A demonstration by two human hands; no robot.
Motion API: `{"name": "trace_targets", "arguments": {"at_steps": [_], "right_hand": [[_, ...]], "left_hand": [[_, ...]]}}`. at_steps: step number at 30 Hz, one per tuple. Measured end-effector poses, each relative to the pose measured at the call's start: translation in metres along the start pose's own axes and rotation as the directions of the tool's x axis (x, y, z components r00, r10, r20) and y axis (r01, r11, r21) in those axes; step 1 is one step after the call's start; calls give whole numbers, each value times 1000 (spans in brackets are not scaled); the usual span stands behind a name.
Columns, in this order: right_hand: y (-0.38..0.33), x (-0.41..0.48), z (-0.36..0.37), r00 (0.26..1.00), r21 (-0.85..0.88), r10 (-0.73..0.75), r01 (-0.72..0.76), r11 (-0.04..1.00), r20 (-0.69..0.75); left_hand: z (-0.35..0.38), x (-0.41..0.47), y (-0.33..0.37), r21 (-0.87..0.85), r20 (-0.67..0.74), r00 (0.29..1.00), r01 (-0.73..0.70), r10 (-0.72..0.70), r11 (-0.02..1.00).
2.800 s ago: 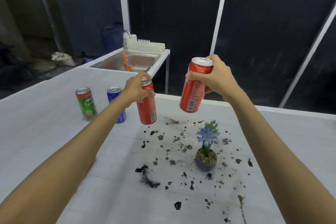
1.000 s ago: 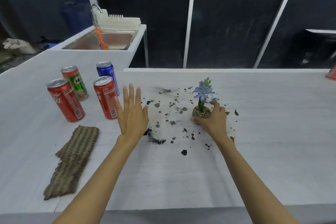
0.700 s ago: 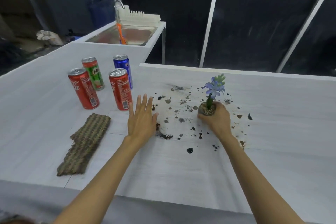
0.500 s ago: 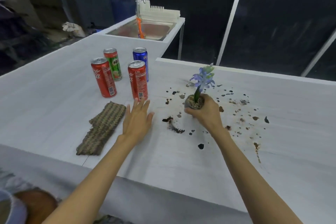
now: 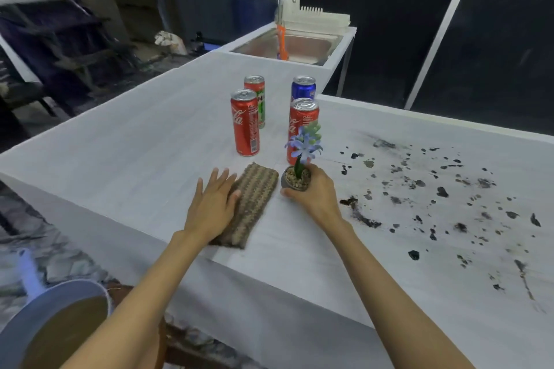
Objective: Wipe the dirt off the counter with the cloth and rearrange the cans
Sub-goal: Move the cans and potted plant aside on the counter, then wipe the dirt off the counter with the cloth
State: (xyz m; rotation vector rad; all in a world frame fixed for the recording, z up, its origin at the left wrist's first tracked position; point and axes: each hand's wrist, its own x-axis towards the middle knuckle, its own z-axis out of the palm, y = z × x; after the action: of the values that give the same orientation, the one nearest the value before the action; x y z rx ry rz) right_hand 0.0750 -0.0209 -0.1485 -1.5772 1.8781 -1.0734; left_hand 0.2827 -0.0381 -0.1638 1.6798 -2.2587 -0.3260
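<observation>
Even overhead light, dark background, wide-angle edge blur

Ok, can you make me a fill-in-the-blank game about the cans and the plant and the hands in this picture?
1. The number of cans standing on the counter is ____.
2. The right hand is holding a little pot with a ____ flower.
3. The left hand lies flat on the ____.
4. The can farthest back on the right is coloured ____.

Missing words: four; blue; cloth; blue
</observation>
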Motion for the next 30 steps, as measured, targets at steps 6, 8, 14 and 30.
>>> {"name": "trace_targets", "arguments": {"at_steps": [6, 8, 14, 30], "right_hand": [[-3, -7, 14, 1000, 24, 24, -24, 999, 2], [-7, -17, 13, 997, 52, 77, -75, 996, -29], [-49, -69, 51, 920, 66, -136, 172, 983, -368], [-14, -90, 65, 959, -586, -201, 282, 759, 201]], "left_hand": [[3, 2, -17, -24, 54, 995, -79, 80, 997], [4, 2, -20, -34, 62, 992, -106, 108, 994], [5, 3, -35, -104, 11, 985, -170, 172, 980], [19, -15, -24, -6, 93, 962, -259, 258, 966]]}}
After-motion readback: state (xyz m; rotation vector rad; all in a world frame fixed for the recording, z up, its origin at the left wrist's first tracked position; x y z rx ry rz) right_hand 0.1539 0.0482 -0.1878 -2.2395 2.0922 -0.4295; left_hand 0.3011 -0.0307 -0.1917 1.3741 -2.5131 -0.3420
